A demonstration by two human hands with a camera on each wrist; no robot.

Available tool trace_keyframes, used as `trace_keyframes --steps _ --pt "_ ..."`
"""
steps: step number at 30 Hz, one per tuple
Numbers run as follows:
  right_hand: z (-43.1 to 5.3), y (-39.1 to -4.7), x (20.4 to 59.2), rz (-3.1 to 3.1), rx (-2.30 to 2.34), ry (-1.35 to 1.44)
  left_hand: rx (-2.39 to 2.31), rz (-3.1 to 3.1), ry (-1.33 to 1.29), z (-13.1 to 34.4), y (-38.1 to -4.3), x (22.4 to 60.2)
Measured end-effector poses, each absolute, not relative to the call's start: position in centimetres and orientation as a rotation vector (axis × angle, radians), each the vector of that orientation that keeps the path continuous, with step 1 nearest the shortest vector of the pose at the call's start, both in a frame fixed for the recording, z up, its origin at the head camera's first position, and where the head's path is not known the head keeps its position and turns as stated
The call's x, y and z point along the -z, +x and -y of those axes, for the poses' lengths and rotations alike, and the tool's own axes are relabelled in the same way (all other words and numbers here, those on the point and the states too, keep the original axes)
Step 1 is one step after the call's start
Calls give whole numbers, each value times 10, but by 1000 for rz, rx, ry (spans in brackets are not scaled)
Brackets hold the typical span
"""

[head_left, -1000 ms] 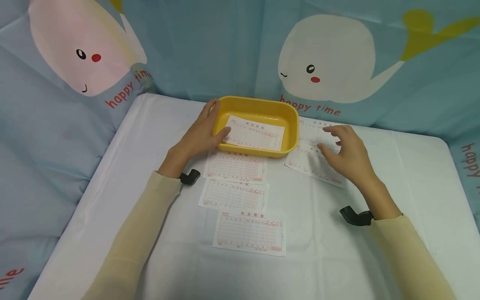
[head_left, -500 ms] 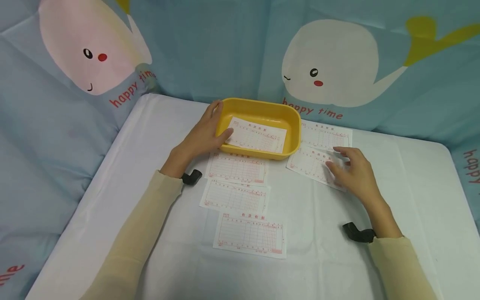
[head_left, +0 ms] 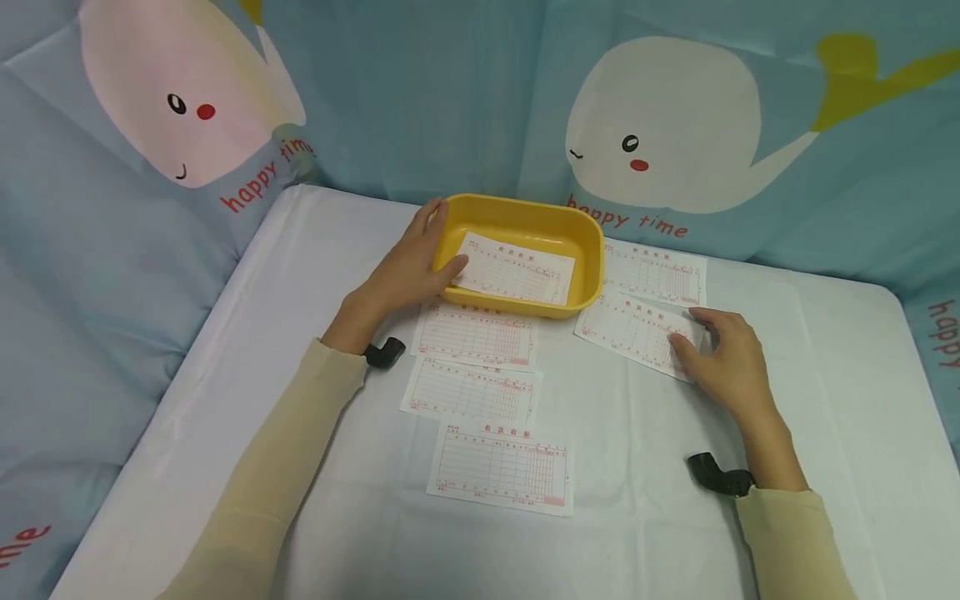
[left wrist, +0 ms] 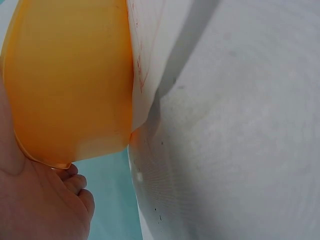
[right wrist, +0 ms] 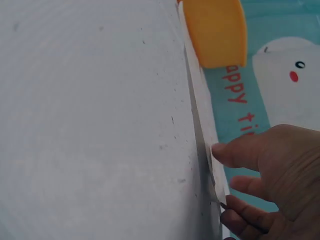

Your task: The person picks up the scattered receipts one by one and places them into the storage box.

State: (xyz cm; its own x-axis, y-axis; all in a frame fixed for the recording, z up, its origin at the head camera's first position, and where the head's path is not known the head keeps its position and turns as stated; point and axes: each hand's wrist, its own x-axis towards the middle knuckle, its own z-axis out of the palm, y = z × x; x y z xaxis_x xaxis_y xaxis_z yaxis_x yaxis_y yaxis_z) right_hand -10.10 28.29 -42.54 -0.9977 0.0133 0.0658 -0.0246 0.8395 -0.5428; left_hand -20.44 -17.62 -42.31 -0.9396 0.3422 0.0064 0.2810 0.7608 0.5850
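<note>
My left hand (head_left: 405,267) holds the left end of a yellow plastic basin (head_left: 551,310). Its thumb reaches over the rim and the other fingers lie along the outside, partly hidden in the left wrist view. Inside the basin lies a printed receipt slip (head_left: 513,268). At the right, my right hand (head_left: 727,354) is at the right end of a tilted receipt slip (head_left: 630,329). The thumb touches its top face and the fingers are by its edge. The right wrist view shows the hand (right wrist: 280,175) with thumb and fingers apart.
Another receipt slip (head_left: 656,271) lies behind the tilted one, beside the basin. In front of the basin, three slips form a column: an upper one (head_left: 476,337), a middle one (head_left: 471,392) and a lower one (head_left: 501,468). A blue whale-printed curtain (head_left: 450,100) borders the white table (head_left: 570,550).
My right hand has come down and toward me, from above the slips to the right end of the tilted slip. My left hand and the basin stay in place.
</note>
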Motion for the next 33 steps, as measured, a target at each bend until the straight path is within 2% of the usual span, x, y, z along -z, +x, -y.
trace_keyframes --steps 33 --pt "-293 -100 424 3075 -844 -171 -923 -2840 486 174 -204 419"
